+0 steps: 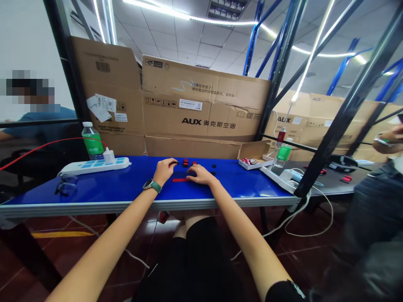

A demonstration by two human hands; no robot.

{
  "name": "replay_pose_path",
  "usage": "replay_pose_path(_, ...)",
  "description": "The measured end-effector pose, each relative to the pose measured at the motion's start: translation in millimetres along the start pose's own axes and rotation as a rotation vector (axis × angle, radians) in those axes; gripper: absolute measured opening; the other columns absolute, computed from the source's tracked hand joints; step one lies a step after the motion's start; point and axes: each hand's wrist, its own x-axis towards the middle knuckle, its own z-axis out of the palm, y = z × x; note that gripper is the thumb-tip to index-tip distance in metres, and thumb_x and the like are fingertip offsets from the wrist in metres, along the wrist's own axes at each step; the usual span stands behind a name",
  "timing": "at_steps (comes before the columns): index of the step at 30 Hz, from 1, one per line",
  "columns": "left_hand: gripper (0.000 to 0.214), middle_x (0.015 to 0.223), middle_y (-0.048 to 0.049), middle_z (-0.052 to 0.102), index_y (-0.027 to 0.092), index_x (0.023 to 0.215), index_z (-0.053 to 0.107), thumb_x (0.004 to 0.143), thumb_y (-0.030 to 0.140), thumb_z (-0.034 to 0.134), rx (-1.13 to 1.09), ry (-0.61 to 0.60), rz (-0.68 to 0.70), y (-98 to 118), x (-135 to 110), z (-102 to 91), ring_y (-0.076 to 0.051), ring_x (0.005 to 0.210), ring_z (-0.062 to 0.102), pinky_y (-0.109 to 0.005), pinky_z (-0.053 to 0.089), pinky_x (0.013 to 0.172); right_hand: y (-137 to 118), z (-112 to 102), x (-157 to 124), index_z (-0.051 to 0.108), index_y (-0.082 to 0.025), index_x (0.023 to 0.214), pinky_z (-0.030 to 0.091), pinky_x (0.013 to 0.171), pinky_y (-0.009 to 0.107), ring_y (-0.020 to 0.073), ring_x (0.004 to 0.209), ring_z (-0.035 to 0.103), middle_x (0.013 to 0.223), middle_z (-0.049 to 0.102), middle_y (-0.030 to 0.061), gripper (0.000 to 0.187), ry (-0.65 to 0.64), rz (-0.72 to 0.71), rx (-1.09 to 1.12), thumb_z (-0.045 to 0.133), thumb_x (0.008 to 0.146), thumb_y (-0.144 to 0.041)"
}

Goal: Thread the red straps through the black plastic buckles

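My left hand, with a green-strapped watch at its wrist, pinches a small black piece just above the blue tabletop. My right hand rests low on the table, its fingers curled and drawn together. What lies between those fingers I cannot make out. A flat red strip lies beside the right thumb, its right end partly covered. Just beyond the hands sit a small red and black block and a small red piece. Small black parts lie right of my right hand.
A white power strip, eyeglasses and a green-labelled bottle occupy the left. An open box of small parts stands back right, near another power strip. Cardboard walls the back. People are at both sides.
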Motion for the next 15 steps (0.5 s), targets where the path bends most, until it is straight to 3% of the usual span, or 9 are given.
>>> replay_pose_path(3,0.026,0.106,-0.0064,0.078,0.023,0.102,0.078,0.092,0.025,0.054,0.047,-0.014,-0.004,-4.8,0.5,1.8,-0.025,0.100,0.072,-0.038,0.053,0.097,-8.2,8.7,6.8,0.071,-0.018,0.115,0.045,0.098,0.031,0.0206,0.108,0.062,0.113,0.068,0.0106,0.026,-0.083,-0.140,-0.067,0.064,0.096,-0.035)
replay_pose_path(5,0.027,0.106,-0.0077,0.078,0.023,0.103,0.078,0.092,0.025,0.054,0.090,-0.014,-0.003,-6.4,0.6,2.2,-0.025,0.099,0.071,-0.039,0.054,0.096,-13.2,13.9,11.5,0.071,-0.018,0.114,0.046,0.094,0.030,0.0202,0.105,0.063,0.109,0.069,0.0109,0.022,-0.122,-0.152,-0.146,0.056,0.100,-0.028)
replay_pose_path(10,0.025,0.100,-0.0103,0.077,0.020,0.104,0.078,0.091,0.025,0.057,0.122,-0.021,-0.018,-7.6,0.4,3.3,-0.025,0.091,0.071,-0.038,0.056,0.090,-21.7,13.9,12.6,0.062,-0.016,0.120,0.048,0.086,0.028,0.0211,0.100,0.065,0.112,0.069,0.0122,0.026,-0.099,0.016,-0.279,0.047,0.099,-0.014)
replay_pose_path(15,0.017,0.090,-0.0075,0.077,0.019,0.099,0.072,0.086,0.028,0.065,-0.085,-0.006,-0.118,-7.7,-0.1,7.3,-0.022,0.081,0.073,-0.035,0.059,0.080,-26.2,6.3,6.7,0.055,-0.020,0.127,0.048,0.082,0.028,0.0208,0.099,0.067,0.124,0.066,0.0111,0.028,0.067,0.236,-0.238,0.043,0.103,-0.027)
